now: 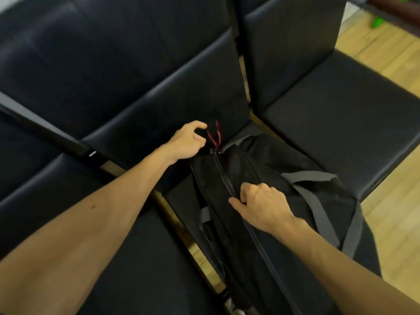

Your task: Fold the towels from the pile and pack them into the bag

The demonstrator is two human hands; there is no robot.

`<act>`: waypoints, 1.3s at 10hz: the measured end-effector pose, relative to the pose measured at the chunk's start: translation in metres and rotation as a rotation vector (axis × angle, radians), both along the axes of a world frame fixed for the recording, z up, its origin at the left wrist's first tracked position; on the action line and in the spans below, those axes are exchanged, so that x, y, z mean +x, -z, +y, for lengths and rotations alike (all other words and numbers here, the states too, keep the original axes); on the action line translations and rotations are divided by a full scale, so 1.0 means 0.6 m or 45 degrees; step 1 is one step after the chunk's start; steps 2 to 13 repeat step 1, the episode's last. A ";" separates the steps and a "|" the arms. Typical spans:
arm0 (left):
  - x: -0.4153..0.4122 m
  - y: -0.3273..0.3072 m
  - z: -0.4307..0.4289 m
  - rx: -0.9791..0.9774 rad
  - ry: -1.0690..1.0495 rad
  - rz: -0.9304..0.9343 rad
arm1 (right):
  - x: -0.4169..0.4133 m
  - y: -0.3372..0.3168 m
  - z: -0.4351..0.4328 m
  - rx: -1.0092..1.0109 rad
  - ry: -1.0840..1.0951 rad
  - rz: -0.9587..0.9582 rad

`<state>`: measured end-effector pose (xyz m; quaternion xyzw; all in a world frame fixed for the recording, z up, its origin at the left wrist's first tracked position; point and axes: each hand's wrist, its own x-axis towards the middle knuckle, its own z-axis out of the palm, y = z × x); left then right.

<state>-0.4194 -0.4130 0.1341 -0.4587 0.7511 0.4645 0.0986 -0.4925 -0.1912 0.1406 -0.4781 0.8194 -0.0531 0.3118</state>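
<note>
The left hand (187, 143) reaches to the far end of the bag (268, 178), its grip loosely curled with thumb and forefinger apart, the fingertips just beside a red cord pull (216, 135) that rises from the zipper's (223, 176) end; whether any finger touches the cord cannot be told, and nothing sits in the hand. The right hand (261, 206) lies on the top of the bag near its middle, knuckles up, its grip narrow: thumb and bent fingers pinch at the fabric right beside the zipper line, the thumb tip resting against the zipper itself.

The bag is black and long, lying across the seat of a black padded chair (341, 123) and running from the red cord toward the lower edge of the view. Its zipper appears drawn shut along the stretch that shows. Grey webbing handles (318, 201) loop over its right side, and a short grey strap (204, 214) shows on its left side.

Around it stand more black padded chairs (113, 76), their backs and seats crowding the left and upper parts of the view. Narrow gaps between the seats show a light wooden floor (391, 178), which widens out to the right. A small bright green object (378, 21) lies on the floor far off at the top right, too blurred to name.
</note>
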 end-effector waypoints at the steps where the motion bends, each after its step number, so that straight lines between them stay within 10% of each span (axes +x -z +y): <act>1: 0.037 -0.126 0.048 0.072 -0.080 0.245 | -0.020 -0.102 0.005 -0.083 0.228 -0.393; 13: 0.037 -0.126 0.048 0.072 -0.080 0.245 | -0.020 -0.102 0.005 -0.083 0.228 -0.393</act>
